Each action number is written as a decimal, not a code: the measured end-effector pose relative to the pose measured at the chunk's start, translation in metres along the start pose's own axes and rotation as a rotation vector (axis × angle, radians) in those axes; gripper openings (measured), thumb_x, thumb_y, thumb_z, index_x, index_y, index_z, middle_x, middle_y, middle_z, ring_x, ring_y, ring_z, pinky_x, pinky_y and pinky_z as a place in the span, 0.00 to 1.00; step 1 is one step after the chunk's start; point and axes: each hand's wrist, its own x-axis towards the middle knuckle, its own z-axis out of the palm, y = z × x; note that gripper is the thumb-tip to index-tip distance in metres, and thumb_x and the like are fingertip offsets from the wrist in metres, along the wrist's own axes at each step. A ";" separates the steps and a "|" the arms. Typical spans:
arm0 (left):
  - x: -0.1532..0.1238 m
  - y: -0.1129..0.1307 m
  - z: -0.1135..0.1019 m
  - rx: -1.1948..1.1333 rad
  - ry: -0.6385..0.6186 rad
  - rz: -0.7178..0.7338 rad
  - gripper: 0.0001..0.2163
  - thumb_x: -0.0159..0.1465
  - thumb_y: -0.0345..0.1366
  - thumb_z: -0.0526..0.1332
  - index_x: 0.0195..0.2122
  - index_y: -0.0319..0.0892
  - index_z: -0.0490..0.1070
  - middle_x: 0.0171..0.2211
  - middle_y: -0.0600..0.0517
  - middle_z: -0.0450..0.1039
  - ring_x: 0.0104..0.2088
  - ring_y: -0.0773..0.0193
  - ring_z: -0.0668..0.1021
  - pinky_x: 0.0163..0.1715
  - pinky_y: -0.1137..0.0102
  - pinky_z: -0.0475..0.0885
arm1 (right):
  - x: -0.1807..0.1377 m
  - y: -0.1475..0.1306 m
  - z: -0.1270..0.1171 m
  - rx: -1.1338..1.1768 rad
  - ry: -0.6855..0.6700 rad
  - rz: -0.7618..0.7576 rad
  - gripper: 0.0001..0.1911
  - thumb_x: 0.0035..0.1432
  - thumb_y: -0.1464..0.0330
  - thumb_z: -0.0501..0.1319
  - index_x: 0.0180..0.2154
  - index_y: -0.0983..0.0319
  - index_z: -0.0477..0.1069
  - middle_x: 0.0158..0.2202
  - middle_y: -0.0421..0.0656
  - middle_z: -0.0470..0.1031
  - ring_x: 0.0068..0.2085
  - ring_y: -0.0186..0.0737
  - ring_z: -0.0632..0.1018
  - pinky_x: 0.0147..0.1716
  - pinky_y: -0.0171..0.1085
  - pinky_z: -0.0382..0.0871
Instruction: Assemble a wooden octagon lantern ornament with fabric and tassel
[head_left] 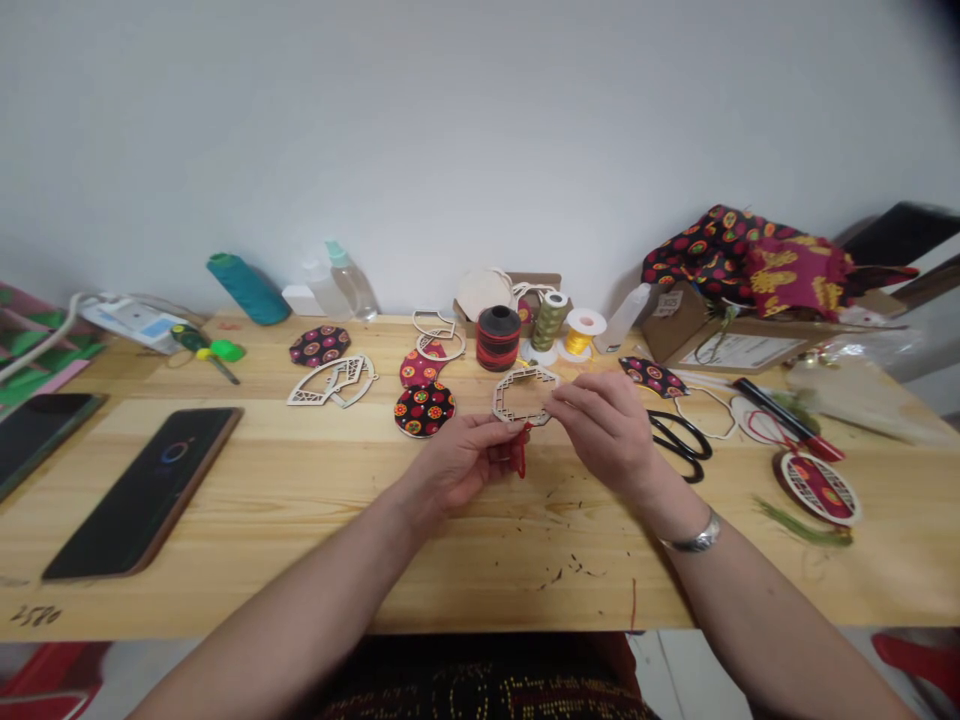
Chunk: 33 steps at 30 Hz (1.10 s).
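A pale octagonal openwork frame [504,400] is held up between both hands above the table. My left hand [469,460] pinches its lower edge, along with a red cord [520,458] that hangs below. My right hand [611,425] has its fingertips closed on the frame's right edge. Just left of the frame lie a round black patterned fabric piece [424,409] and a red patterned piece [421,366]. Black-handled scissors [679,445] rest by my right hand, their blades out of sight.
Thread spools stand behind the hands: red-black [498,340], olive [551,320] and yellow [579,337]. A phone [150,490] lies at left. Fabric-topped cardboard box [720,335] is at back right. A finished-looking oval ornament [821,488] with a green tassel [806,525] lies at right.
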 end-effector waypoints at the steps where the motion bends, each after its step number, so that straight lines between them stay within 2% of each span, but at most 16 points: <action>1: 0.000 0.000 0.000 0.004 0.001 0.006 0.05 0.50 0.32 0.69 0.25 0.36 0.77 0.23 0.51 0.74 0.24 0.69 0.73 0.27 0.71 0.68 | 0.000 0.000 0.000 -0.002 0.000 -0.008 0.16 0.61 0.74 0.56 0.47 0.51 0.70 0.43 0.41 0.76 0.47 0.44 0.72 0.42 0.47 0.66; 8: 0.000 0.001 0.000 0.003 0.043 0.118 0.11 0.51 0.41 0.68 0.28 0.36 0.78 0.28 0.46 0.78 0.29 0.65 0.77 0.34 0.67 0.70 | 0.002 0.005 -0.006 0.015 0.011 0.080 0.13 0.63 0.70 0.54 0.44 0.50 0.73 0.40 0.42 0.77 0.43 0.45 0.73 0.40 0.48 0.65; 12: 0.002 0.003 -0.002 0.037 0.141 0.178 0.14 0.53 0.44 0.66 0.27 0.36 0.78 0.29 0.45 0.79 0.30 0.64 0.77 0.38 0.67 0.70 | 0.005 0.007 -0.013 -0.021 0.063 0.118 0.12 0.62 0.70 0.56 0.42 0.50 0.74 0.39 0.42 0.77 0.42 0.45 0.74 0.40 0.49 0.64; 15: 0.004 0.006 -0.006 0.131 0.223 0.278 0.12 0.52 0.43 0.67 0.28 0.37 0.78 0.30 0.46 0.79 0.31 0.65 0.77 0.38 0.67 0.70 | 0.008 0.008 -0.018 -0.058 0.124 0.104 0.12 0.60 0.72 0.57 0.41 0.50 0.74 0.38 0.41 0.78 0.41 0.45 0.74 0.38 0.47 0.65; 18: 0.002 0.012 -0.008 0.335 0.289 0.417 0.12 0.52 0.43 0.67 0.31 0.39 0.78 0.32 0.47 0.79 0.33 0.65 0.76 0.39 0.68 0.69 | 0.008 0.007 -0.021 -0.068 0.183 0.089 0.13 0.59 0.73 0.58 0.41 0.50 0.74 0.38 0.40 0.79 0.40 0.44 0.74 0.38 0.47 0.65; 20: -0.003 0.017 -0.007 0.474 0.350 0.487 0.12 0.52 0.42 0.67 0.33 0.39 0.78 0.33 0.47 0.79 0.34 0.64 0.76 0.39 0.68 0.68 | 0.008 0.007 -0.022 -0.066 0.176 0.122 0.12 0.59 0.72 0.58 0.41 0.49 0.74 0.38 0.40 0.79 0.41 0.45 0.74 0.39 0.48 0.65; 22: -0.011 0.022 -0.004 0.606 0.382 0.527 0.11 0.53 0.41 0.67 0.34 0.40 0.77 0.34 0.48 0.79 0.35 0.62 0.76 0.39 0.68 0.68 | 0.008 0.006 -0.022 -0.073 0.160 0.141 0.11 0.60 0.71 0.57 0.40 0.49 0.74 0.38 0.40 0.79 0.40 0.45 0.74 0.40 0.49 0.64; 25: -0.026 0.028 -0.005 0.918 0.392 0.567 0.10 0.55 0.41 0.64 0.35 0.42 0.77 0.33 0.48 0.78 0.33 0.60 0.76 0.37 0.67 0.67 | 0.009 0.004 -0.023 -0.130 0.174 0.085 0.10 0.59 0.72 0.58 0.37 0.51 0.75 0.36 0.39 0.79 0.39 0.43 0.74 0.38 0.47 0.65; 28: -0.035 0.032 -0.022 1.300 0.444 0.677 0.09 0.57 0.41 0.62 0.37 0.44 0.77 0.33 0.48 0.78 0.34 0.57 0.76 0.36 0.65 0.66 | 0.012 0.002 -0.025 -0.197 0.223 -0.023 0.10 0.57 0.74 0.59 0.37 0.52 0.74 0.36 0.39 0.79 0.38 0.42 0.74 0.36 0.44 0.66; 30: -0.037 0.036 -0.041 1.463 0.568 0.721 0.10 0.59 0.41 0.59 0.38 0.45 0.76 0.39 0.47 0.77 0.39 0.54 0.76 0.40 0.63 0.66 | 0.013 0.001 -0.026 -0.219 0.241 -0.074 0.11 0.57 0.75 0.60 0.38 0.53 0.73 0.36 0.39 0.79 0.39 0.41 0.74 0.37 0.43 0.66; 33: -0.036 0.041 -0.068 1.649 0.770 0.654 0.15 0.59 0.45 0.57 0.42 0.42 0.74 0.47 0.42 0.74 0.47 0.48 0.74 0.47 0.60 0.65 | 0.014 -0.001 -0.025 -0.227 0.260 -0.113 0.11 0.57 0.75 0.60 0.39 0.54 0.73 0.36 0.40 0.79 0.40 0.40 0.74 0.38 0.42 0.65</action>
